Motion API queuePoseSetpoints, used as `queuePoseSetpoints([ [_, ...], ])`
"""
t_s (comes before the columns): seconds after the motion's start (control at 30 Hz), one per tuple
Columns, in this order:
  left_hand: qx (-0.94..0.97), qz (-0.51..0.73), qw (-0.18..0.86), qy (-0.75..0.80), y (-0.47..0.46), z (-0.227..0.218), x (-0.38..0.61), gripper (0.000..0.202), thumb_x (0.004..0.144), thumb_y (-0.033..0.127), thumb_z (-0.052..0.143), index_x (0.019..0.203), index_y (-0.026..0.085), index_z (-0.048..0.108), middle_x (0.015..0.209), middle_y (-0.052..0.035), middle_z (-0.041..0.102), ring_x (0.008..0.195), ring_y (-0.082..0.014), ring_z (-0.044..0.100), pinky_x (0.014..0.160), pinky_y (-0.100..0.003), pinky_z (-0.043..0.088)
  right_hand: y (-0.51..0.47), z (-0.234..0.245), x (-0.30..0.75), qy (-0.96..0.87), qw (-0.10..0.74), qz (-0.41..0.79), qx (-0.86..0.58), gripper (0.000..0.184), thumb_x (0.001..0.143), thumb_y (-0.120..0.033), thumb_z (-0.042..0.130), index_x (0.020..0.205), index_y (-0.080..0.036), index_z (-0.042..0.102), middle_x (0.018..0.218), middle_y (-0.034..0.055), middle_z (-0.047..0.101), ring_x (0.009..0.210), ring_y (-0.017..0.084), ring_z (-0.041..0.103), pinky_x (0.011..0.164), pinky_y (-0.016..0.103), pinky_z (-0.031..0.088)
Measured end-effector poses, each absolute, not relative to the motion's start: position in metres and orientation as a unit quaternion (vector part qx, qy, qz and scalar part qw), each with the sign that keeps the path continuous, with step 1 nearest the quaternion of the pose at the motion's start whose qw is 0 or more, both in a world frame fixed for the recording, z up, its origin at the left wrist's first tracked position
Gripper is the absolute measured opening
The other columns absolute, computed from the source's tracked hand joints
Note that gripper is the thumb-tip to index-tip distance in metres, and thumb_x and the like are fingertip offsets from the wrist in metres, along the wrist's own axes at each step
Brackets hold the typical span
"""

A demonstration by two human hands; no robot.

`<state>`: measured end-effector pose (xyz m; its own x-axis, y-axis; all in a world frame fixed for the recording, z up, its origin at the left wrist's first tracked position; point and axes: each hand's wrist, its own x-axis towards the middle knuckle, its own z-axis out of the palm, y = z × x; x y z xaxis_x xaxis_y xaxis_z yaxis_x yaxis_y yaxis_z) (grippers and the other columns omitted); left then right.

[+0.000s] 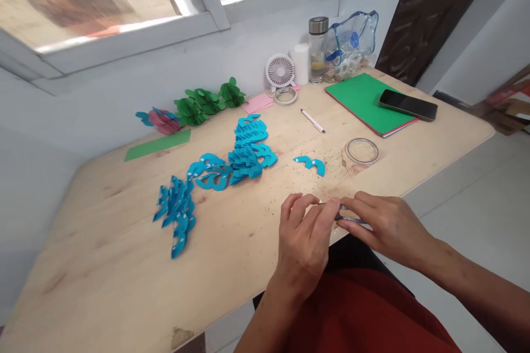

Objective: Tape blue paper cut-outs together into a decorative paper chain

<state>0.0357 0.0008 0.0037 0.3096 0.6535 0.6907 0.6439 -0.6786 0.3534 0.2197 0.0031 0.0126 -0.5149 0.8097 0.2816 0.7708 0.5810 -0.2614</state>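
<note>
My left hand (pixel 305 240) and my right hand (pixel 383 226) meet at the near edge of the wooden table (pixel 124 265). Both pinch a small thin object (pixel 344 215) between their fingertips; it looks like a narrow strip or tool, mostly hidden by the fingers. Just beyond the hands lies a small blue paper cutout (pixel 309 164). Further left, several blue paper cutouts form a pile (pixel 248 149) and a second cluster (pixel 177 215).
A clear tape roll (pixel 362 150), a white pen (pixel 312 120), a green notebook (pixel 364 100) with a phone (pixel 408 105) on it. At the back: small fan (pixel 280 70), bottle (pixel 317 49), plastic pouch (pixel 351 44), green paper shapes (pixel 207 102), pink-blue shape (pixel 159 119), green strip (pixel 157 144).
</note>
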Motion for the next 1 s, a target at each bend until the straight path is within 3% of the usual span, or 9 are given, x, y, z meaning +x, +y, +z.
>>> queuePoseSetpoints([
  [0.17,0.729,0.491,0.145,0.455,0.0,-0.001,0.038,0.037,0.082,0.004,0.056,0.115,0.021,0.052,0.083,-0.0039,0.065,0.089,-0.0204,0.058,0.081,-0.036,0.047,0.003,0.008,0.223,-0.862,0.174,0.065,-0.472,0.031,0.095,-0.04,0.043,0.099,-0.017,0.064,0.078,0.005,0.066,0.064,0.017,0.063,0.055,0.028,0.042],
  [0.33,0.552,0.549,0.366,0.51,-0.004,0.001,0.04,0.037,0.083,0.011,0.058,0.117,0.024,0.049,0.081,-0.0004,0.062,0.081,-0.0163,0.06,0.084,-0.035,0.045,0.009,-0.004,0.24,-0.829,0.184,0.062,-0.525,0.032,0.095,-0.04,0.042,0.103,-0.019,0.064,0.08,0.0035,0.067,0.063,0.016,0.063,0.056,0.028,0.042],
  [0.53,0.312,0.573,0.555,0.516,-0.001,0.003,0.043,0.041,0.078,0.018,0.066,0.116,0.021,0.05,0.076,0.0005,0.063,0.075,-0.013,0.055,0.076,-0.027,0.042,0.037,-0.037,0.279,-0.715,0.239,-0.034,-0.656,0.033,0.09,-0.044,0.048,0.105,-0.02,0.066,0.077,0.0021,0.066,0.064,0.016,0.062,0.054,0.026,0.04],
  [0.8,0.219,0.576,0.644,0.453,0.003,0.001,0.043,0.044,0.078,0.017,0.067,0.118,0.018,0.049,0.074,0.0014,0.061,0.072,-0.0117,0.054,0.075,-0.028,0.041,0.073,-0.061,0.296,-0.68,0.209,-0.127,-0.692,0.036,0.087,-0.047,0.049,0.098,-0.019,0.069,0.076,0.0047,0.064,0.068,0.02,0.059,0.05,0.028,0.032],
  [1.0,0.204,0.585,0.653,0.436,0.0,0.005,0.038,0.043,0.079,0.016,0.065,0.119,0.018,0.049,0.075,-0.0004,0.063,0.075,-0.0133,0.054,0.075,-0.029,0.041,0.082,-0.062,0.304,-0.683,0.203,-0.18,-0.678,0.035,0.088,-0.045,0.048,0.094,-0.018,0.07,0.076,0.0074,0.062,0.075,0.023,0.057,0.055,0.029,0.034],
])
